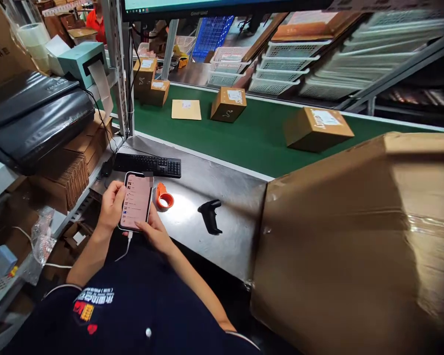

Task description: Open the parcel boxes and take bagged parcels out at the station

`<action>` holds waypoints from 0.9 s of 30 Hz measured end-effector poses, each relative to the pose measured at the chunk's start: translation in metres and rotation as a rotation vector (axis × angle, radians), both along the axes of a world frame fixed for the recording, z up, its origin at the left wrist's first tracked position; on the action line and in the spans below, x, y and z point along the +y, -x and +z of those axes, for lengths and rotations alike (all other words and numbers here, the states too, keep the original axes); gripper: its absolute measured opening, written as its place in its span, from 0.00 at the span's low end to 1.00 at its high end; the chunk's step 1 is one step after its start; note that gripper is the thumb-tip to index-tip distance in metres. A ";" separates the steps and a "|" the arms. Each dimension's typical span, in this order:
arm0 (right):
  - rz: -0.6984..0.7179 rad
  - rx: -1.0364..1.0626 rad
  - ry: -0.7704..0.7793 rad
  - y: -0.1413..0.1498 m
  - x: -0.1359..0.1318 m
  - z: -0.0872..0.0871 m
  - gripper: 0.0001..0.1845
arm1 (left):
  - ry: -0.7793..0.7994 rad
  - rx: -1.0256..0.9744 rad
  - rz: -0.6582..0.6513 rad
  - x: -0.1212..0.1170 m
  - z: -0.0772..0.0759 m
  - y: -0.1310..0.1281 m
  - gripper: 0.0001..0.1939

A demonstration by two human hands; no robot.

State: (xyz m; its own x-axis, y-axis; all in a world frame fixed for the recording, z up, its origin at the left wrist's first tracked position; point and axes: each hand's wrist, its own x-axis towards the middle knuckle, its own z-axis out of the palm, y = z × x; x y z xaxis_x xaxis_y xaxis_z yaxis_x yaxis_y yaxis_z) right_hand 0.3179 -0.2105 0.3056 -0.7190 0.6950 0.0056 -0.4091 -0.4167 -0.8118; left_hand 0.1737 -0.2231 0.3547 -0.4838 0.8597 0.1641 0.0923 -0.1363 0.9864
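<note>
Both my hands hold a smartphone [137,201] in front of my chest, its lit screen showing a list. My left hand [112,203] grips the phone's left edge, thumb along the side. At the lower right edge, my right hand [156,228] wraps round it, with the thumb over the bottom of the screen. A white charging cable [129,240] is plugged into the phone's lower end. Just right of the phone, an orange tape dispenser [164,197] lies on the metal table [237,246]. Farther right lies a black barcode scanner [210,217]. Behind the phone is a black keyboard [148,164].
A green conveyor belt [259,140] beyond the table carries several cartons, one a small box [228,104]. At right, a large cardboard box [329,236] stands against the table. Left are a label printer [82,61] and stacked flat cardboard [64,172]. A monitor [222,7] hangs above.
</note>
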 end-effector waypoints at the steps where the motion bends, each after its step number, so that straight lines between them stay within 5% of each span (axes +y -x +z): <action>1: -0.003 -0.018 -0.007 0.003 0.000 -0.001 0.34 | -0.001 -0.015 0.012 -0.003 -0.003 0.000 0.25; 4: -0.021 -0.139 -0.116 0.012 0.003 -0.001 0.29 | 0.042 -0.246 0.048 -0.012 -0.017 0.003 0.27; 7: 0.047 -0.440 -0.399 0.022 0.012 -0.002 0.23 | 0.070 -0.619 0.082 -0.026 -0.039 0.016 0.32; 12: 0.267 -0.755 -0.808 0.037 0.031 -0.016 0.34 | 0.034 -0.970 0.189 -0.073 -0.075 0.053 0.29; 17: 0.345 -0.693 -0.684 0.035 0.047 -0.046 0.40 | -0.189 -1.261 0.298 -0.133 -0.097 0.086 0.33; 23: 0.440 -0.804 -0.490 0.013 0.054 -0.107 0.36 | -0.391 -1.138 0.706 -0.189 -0.112 0.142 0.28; 27: 0.491 -0.838 -0.406 0.013 0.051 -0.131 0.32 | -0.364 -1.038 0.885 -0.212 -0.113 0.193 0.27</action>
State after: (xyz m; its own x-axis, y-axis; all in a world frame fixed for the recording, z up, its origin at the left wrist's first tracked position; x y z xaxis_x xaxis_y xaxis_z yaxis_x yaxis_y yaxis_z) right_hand 0.3045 -0.1594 0.1743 -0.8031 0.3833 -0.4562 0.4876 -0.0175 -0.8729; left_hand -0.0190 -0.4355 0.2416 -0.8698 0.1997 -0.4512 -0.4561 -0.6745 0.5806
